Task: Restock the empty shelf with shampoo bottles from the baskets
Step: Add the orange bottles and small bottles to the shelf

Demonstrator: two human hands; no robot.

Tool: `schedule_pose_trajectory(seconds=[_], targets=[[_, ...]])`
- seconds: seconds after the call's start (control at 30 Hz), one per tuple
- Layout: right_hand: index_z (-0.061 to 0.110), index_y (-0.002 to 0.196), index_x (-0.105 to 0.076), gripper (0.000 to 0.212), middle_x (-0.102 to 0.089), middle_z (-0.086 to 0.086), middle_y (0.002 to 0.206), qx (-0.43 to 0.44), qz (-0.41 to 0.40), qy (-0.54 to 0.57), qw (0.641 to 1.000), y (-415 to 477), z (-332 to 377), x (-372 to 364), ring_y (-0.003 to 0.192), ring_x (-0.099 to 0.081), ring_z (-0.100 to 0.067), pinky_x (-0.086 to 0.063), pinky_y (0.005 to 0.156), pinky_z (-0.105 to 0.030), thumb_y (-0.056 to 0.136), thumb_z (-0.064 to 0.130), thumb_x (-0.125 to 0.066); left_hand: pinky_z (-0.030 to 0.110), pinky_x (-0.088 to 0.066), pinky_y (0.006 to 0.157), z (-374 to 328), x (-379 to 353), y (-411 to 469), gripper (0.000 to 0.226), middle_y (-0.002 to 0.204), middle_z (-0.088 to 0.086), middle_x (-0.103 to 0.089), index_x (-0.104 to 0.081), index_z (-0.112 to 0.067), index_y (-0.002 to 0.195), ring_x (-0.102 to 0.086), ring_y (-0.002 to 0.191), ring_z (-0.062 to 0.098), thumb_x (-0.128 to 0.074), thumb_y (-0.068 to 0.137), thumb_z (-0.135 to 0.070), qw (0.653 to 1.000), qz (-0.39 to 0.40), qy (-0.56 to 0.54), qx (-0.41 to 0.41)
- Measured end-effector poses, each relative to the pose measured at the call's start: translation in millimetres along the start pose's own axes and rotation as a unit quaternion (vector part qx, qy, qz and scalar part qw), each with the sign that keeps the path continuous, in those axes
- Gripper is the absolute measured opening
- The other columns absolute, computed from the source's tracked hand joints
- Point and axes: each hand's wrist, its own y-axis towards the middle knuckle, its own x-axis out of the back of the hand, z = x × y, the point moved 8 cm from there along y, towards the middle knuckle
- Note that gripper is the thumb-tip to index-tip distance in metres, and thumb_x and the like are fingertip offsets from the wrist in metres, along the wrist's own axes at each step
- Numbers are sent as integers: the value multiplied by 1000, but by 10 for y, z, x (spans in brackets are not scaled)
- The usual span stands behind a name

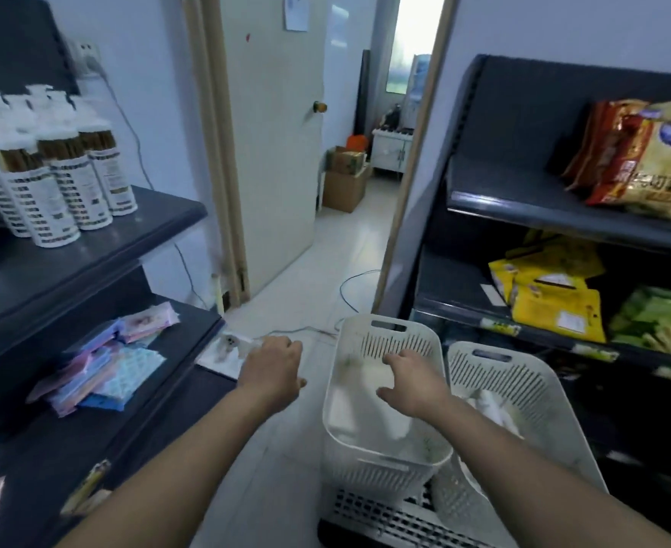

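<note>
The right hand [413,383] hangs over the nearer white basket [381,448], fingers spread and curled downward, holding nothing; I judge it is reaching for one of the pale bottles [369,409] lying in the bottom. The left hand [272,371] hovers over the floor just left of that basket, loosely closed, knuckles up; whether it pinches anything I cannot tell. A second white basket [523,393] sits touching the first on its right, with more white shapes inside, too blurred to name. Both baskets stand in the aisle between the two racks, probably to keep stock within reach. On the left upper shelf [136,231], white shampoo bottles [55,179] stand upright in a tight cluster at its left end; the right end is bare. Their labels show dark print, but motion blur leaves no brand or word legible.
</note>
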Motion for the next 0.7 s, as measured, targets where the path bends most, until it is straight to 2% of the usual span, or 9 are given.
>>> schedule_pose_trajectory(seconds=[0.17,0.33,0.47,0.53,0.6,0.63,0.7], targets=[[19,128,-56,49,-57,-6,123,-46,4,9,999,-83,-956,-7,116,-53,-25,-49,93,-38,85,42,-64,36,-43,96,-960,-213,332,47,126,5,-53,-51,-14,126,-48,118,25,-62,89,-40,999,10,-16,-43],[18,122,-59,45,-59,-7,120,-93,21,25,995,-116,-1717,-96,115,-53,-25,-49,92,-37,84,39,-65,37,-46,91,-1760,-394,596,41,120,3,-56,-52,-16,117,-51,113,24,-63,86,-41,995,28,-15,-95],[17,126,-57,48,-58,-8,123,-132,41,46,989,-88,-2178,-251,116,-53,-26,-48,93,-34,84,38,-64,46,-48,87,-2235,-581,821,41,113,0,-60,-53,-21,112,-55,105,23,-58,83,-49,990,50,11,-131],[17,130,-55,50,-56,-9,124,-148,48,57,986,-43,-2368,-329,117,-52,-26,-47,92,-33,85,38,-64,39,-45,86,-2444,-633,916,37,115,-2,-59,-52,-21,115,-56,106,23,-52,87,-46,985,49,29,-164],[18,134,-51,53,-54,-10,128,-169,59,63,982,-10,-2542,-407,120,-51,-27,-46,95,-34,87,40,-63,32,-35,76,-2646,-711,1026,34,121,0,-56,-52,-17,123,-53,114,22,-50,94,-36,979,54,43,-191],[17,136,-50,56,-54,-11,130,-181,65,65,979,1,-2628,-449,121,-50,-28,-46,96,-34,87,41,-62,32,-36,76,-2746,-765,1084,34,123,1,-56,-52,-16,124,-53,115,23,-52,94,-33,977,64,39,-201],[16,136,-50,57,-54,-12,129,-200,77,70,974,17,-2797,-519,121,-50,-28,-45,98,-34,86,42,-62,34,-42,86,-2926,-958,1219,37,124,5,-58,-53,-13,124,-53,114,23,-56,91,-29,972,100,15,-213]])
